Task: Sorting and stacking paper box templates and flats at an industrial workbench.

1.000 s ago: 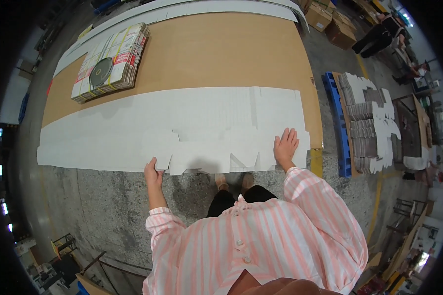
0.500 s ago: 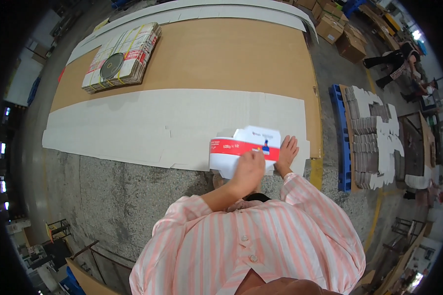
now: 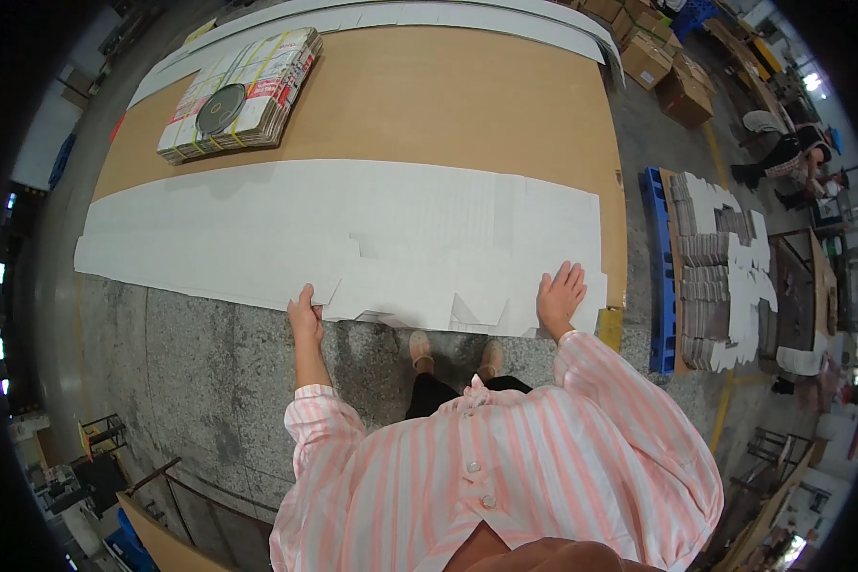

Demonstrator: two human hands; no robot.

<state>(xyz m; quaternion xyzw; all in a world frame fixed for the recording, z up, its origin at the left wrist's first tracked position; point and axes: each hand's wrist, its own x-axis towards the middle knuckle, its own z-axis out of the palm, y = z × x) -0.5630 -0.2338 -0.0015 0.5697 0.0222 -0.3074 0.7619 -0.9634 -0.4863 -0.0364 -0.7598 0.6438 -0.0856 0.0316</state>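
Note:
A long white cardboard sheet (image 3: pixel 257 219) lies along the near side of a brown board. Its near edge has cut slits and small flaps. At that edge, left of my body, my left hand (image 3: pixel 305 315) grips the sheet's border, fingers closed on it. My right hand (image 3: pixel 562 297) rests flat on the sheet near its right end, fingers spread and nothing in it. The brown board (image 3: pixel 448 100) shows bare behind the sheet.
A strapped bundle of flattened printed cartons (image 3: pixel 281 81) with a dark round disc (image 3: pixel 221 109) on it lies at the far left. On the right, a blue pallet (image 3: pixel 660 276) stands beside stacked cut cardboard (image 3: pixel 720 286). People work at the far right.
The red-and-white printed carton piece my left hand held is out of view. That hand has moved left to the white sheet's near edge. The right hand stays flat on the sheet.

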